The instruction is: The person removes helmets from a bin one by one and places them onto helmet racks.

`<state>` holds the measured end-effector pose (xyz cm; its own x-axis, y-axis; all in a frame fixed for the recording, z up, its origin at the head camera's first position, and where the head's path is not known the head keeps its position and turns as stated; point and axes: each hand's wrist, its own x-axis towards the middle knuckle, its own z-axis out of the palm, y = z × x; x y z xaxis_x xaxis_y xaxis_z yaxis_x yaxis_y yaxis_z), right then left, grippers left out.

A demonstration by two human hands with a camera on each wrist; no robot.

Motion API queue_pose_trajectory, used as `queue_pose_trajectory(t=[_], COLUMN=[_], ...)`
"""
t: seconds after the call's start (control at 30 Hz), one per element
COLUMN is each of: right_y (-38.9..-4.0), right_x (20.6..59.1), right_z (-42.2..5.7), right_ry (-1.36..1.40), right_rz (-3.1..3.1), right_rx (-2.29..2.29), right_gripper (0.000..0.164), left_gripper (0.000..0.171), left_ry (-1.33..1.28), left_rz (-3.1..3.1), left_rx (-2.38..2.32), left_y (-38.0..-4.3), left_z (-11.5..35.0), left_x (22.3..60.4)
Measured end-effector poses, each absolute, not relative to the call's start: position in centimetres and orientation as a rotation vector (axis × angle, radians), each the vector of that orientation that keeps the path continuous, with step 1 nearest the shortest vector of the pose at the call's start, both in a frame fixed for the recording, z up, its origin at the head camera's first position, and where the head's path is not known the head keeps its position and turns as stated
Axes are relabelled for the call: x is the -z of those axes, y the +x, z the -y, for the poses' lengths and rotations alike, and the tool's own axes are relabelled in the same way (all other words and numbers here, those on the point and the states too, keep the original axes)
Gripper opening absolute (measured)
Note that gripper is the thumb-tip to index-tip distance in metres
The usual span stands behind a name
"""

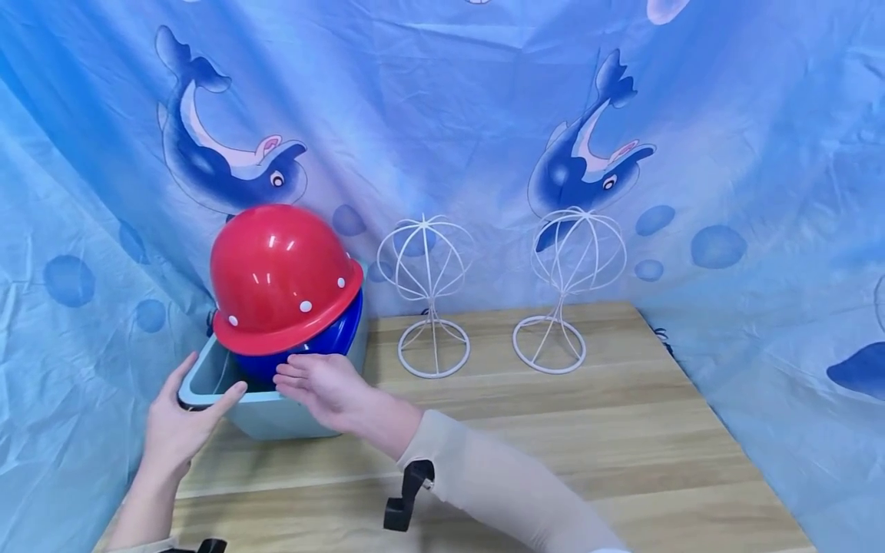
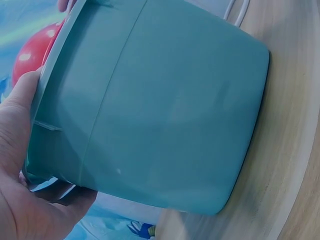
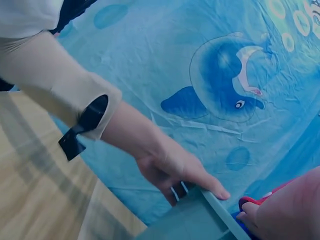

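Observation:
A light teal plastic bin (image 1: 276,418) stands at the left of the table. In it lies a blue helmet (image 1: 335,334), mostly hidden under a red helmet (image 1: 276,269) with white studs on its side. My left hand (image 1: 181,430) grips the front left corner of the bin; in the left wrist view its thumb lies at the rim and the fingers wrap below the corner. My right hand (image 1: 332,392) is over the front rim with its fingers fairly straight, close to the blue helmet. Whether it touches the helmet or the rim I cannot tell.
Two white wire stands with round cage tops, a left one (image 1: 432,307) and a right one (image 1: 563,299), stand toward the back of the wooden table (image 1: 539,445). Blue curtains (image 1: 456,138) with dolphin prints hang behind and at both sides.

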<state>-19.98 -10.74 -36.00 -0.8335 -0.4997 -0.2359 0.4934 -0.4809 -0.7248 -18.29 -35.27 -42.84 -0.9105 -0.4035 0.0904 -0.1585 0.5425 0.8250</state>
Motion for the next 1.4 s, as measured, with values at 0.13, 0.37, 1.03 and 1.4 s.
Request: queue_pose_trajectory(t=[0.13, 0.37, 1.03, 1.4], right_y=[-20.6, -21.4, -21.1, -22.6], right_x=[36.0, 36.0, 35.0, 35.2], right_z=[11.3, 13.9, 16.9, 16.8], right_ry=[0.041, 0.152, 0.4, 0.372], right_rz=[-1.07, -0.993, -1.447, -1.306], right_rx=[2.307, 2.332, 2.592, 2.736], right_gripper=[0.047, 0.039, 0.013, 0.032], left_gripper=[0.103, 0.101, 0.102, 0.102], left_ry=[0.462, 0.5, 0.528, 0.502], left_rz=[2.512, 2.486, 2.498, 2.475], left_rx=[1.32, 1.317, 1.329, 1.362], left_y=[-18.8, -18.8, -18.6, -18.4], left_z=[34.8, 35.2, 35.3, 35.2], left_x=[43.2, 43.5, 42.7, 43.2])
